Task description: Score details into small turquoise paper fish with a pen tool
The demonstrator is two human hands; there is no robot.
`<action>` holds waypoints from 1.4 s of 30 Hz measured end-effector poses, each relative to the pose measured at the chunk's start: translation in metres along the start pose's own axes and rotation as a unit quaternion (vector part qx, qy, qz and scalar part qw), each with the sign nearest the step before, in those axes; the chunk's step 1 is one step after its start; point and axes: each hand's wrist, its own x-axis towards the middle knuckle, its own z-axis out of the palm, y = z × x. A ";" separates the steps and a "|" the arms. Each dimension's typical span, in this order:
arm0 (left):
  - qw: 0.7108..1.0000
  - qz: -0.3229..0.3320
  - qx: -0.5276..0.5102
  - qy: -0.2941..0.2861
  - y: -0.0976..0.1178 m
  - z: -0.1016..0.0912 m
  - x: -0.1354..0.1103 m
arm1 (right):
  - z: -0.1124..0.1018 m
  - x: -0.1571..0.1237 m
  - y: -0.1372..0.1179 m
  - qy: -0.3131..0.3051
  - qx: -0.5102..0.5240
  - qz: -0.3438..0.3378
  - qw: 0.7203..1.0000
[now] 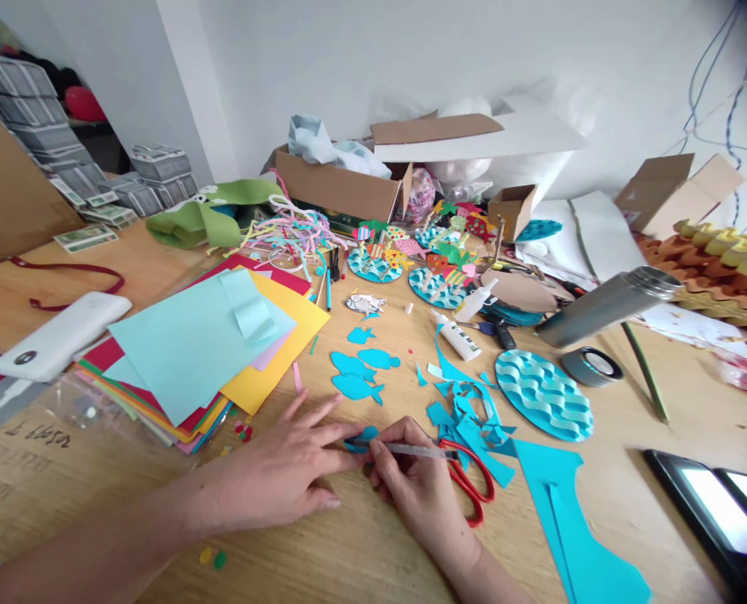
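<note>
Perhaps five blue fish [357, 387], two glue bottles [461, 340], one scissors [488, 485], one tape roll [590, 367], one silver tool [411, 450].

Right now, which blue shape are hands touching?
The small one pinned under the left hand, beside the silver tool in the right hand; other blue shapes lie farther off, untouched.

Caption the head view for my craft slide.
Left hand pins a small blue paper piece while the right hand holds a thin silver tool to it, red scissors alongside.

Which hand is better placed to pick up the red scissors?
Probably the right hand: the red scissors lie against it, though it holds a thin silver tool. The left hand lies farther off, fingers on a small blue paper cutout.
</note>
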 end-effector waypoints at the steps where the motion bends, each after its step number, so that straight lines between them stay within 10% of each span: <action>1: 1.000 0.001 -0.001 0.000 0.000 0.000 0.000 | 0.000 0.000 0.000 0.000 0.000 0.000 1.000; 42: 1.000 -0.005 0.011 -0.012 0.001 -0.001 0.001 | -0.001 -0.001 0.005 -0.001 0.015 -0.007 1.000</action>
